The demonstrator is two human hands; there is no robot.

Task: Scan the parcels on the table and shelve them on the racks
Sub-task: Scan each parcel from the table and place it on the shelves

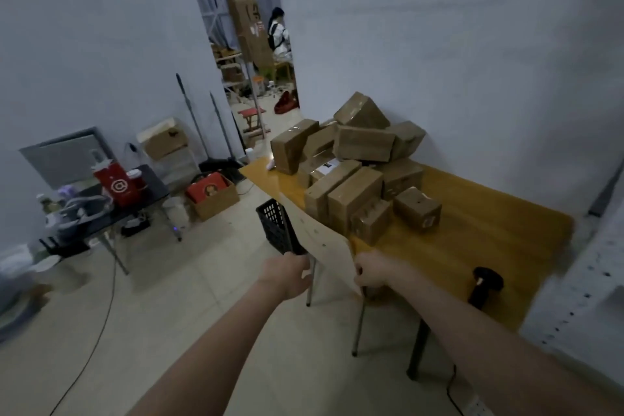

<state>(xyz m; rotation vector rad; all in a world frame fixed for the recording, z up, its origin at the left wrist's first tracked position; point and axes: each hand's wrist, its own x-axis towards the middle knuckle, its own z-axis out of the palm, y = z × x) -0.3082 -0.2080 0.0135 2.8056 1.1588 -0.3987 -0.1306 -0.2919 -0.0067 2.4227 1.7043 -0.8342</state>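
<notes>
Several brown taped cardboard parcels (354, 176) lie heaped on the far half of a yellow wooden table (472, 246). A black handheld scanner (486, 284) stands on the table's near right part. Both hands are at the table's near left corner on a pale flat panel (324, 240) with metal legs under it, seemingly a chair back. My left hand (290, 275) grips its left edge, fingertips hidden. My right hand (371, 272) pinches its lower right edge. A black plastic crate (275, 226) sits just behind the panel.
A white perforated rack upright (587, 280) stands at the right edge. On the left, a black side table (111, 213) carries a red bag and bottles. An open box (212, 196) and a cable lie on the floor. A person stands beyond the doorway (256, 78).
</notes>
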